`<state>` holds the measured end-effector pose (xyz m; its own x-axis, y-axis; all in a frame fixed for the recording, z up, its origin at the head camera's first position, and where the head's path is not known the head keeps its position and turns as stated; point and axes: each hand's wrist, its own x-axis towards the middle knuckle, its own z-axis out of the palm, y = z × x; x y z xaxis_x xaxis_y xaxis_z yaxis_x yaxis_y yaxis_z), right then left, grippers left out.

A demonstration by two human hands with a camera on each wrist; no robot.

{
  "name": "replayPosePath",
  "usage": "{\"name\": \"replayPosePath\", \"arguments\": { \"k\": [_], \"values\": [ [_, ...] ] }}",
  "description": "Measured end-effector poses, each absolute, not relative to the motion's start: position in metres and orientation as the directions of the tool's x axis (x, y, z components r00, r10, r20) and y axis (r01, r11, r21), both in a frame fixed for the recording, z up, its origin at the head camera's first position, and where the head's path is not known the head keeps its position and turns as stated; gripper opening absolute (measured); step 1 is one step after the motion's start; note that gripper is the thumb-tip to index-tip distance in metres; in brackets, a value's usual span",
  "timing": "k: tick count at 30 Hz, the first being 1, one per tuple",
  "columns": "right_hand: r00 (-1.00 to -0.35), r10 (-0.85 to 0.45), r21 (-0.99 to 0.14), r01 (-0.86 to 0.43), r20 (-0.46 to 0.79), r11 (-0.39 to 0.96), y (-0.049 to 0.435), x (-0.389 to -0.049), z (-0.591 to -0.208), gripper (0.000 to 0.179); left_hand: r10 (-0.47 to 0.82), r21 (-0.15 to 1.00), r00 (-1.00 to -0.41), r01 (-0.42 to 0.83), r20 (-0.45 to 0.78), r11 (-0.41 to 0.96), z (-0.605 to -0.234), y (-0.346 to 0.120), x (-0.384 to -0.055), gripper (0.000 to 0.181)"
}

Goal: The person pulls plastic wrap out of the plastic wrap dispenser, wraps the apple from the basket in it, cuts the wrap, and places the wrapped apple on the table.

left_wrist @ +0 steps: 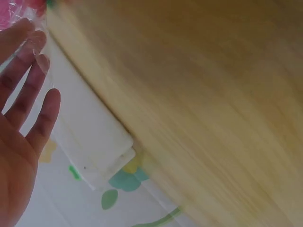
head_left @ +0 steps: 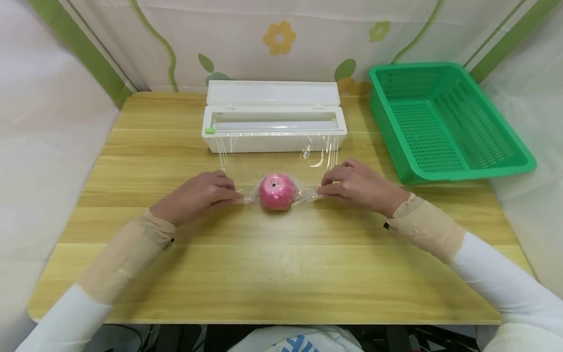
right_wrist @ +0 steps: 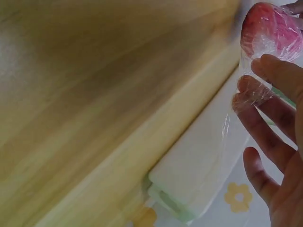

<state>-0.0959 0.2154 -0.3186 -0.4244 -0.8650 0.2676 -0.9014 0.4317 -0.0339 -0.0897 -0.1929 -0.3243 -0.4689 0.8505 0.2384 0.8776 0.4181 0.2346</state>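
Observation:
A pinkish-red apple (head_left: 277, 191) sits in the middle of the wooden table, wrapped in clear plastic wrap (head_left: 306, 194) gathered at both sides. My left hand (head_left: 200, 195) pinches the gathered film left of the apple. On the other side my right hand (head_left: 358, 188) pinches the opposite end between thumb and fingers. The film still runs back in a sheet to the white wrap dispenser (head_left: 274, 143), whose lid stands raised with the roll visible inside. In the right wrist view, film clings around the apple (right_wrist: 272, 30) and over the fingertips (right_wrist: 246, 85).
A green plastic basket (head_left: 475, 174) stands at the back right of the table (head_left: 281, 283). Behind the table hangs a white curtain (head_left: 316, 44) with flowers and leaves printed on it. White cloth also hangs at both sides.

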Motion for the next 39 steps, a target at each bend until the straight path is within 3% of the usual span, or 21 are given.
{"name": "replayPosePath", "arguments": {
  "k": [5,12,15,17,20,23,28,39],
  "values": [
    [-0.412,-0.881,0.019,-0.904,0.232,0.427,0.213,-0.097,-0.327,0.019,0.857,0.177,-0.448,0.893,0.254,0.414,-0.330,-0.188,-0.092,0.024],
    [-0.468,-0.876,-0.056,-0.884,0.120,0.465,0.220,-0.090,-0.321,0.036,0.838,0.164,-0.521,0.851,0.159,0.498,-0.318,-0.192,-0.081,0.031],
    [-0.485,-0.865,-0.085,-0.874,0.126,0.478,0.221,-0.089,-0.307,0.039,0.784,0.200,-0.604,0.793,0.142,0.575,-0.308,-0.203,-0.079,0.038],
    [-0.495,-0.857,-0.084,-0.869,0.142,0.488,0.216,-0.091,-0.294,0.037,0.692,0.256,-0.704,0.706,0.158,0.660,-0.301,-0.211,-0.084,0.038],
    [-0.498,-0.851,-0.067,-0.867,0.168,0.494,0.196,-0.103,-0.268,0.031,0.485,0.417,-0.853,0.519,0.192,0.746,-0.291,-0.219,-0.104,0.033],
    [-0.494,-0.853,-0.054,-0.869,0.170,0.493,0.158,-0.120,-0.244,0.027,0.307,0.585,-0.935,0.352,0.179,0.731,-0.289,-0.218,-0.134,0.038],
    [-0.508,-0.855,-0.077,-0.861,0.104,0.502,0.081,-0.158,-0.225,0.026,0.268,0.655,-0.958,0.269,0.104,0.706,-0.301,-0.220,-0.176,0.050],
    [-0.586,-0.806,-0.052,-0.805,-0.079,0.590,-0.022,-0.208,-0.251,0.029,0.308,0.721,-0.951,0.200,-0.019,0.663,-0.318,-0.227,-0.201,0.033]
  ]
}}
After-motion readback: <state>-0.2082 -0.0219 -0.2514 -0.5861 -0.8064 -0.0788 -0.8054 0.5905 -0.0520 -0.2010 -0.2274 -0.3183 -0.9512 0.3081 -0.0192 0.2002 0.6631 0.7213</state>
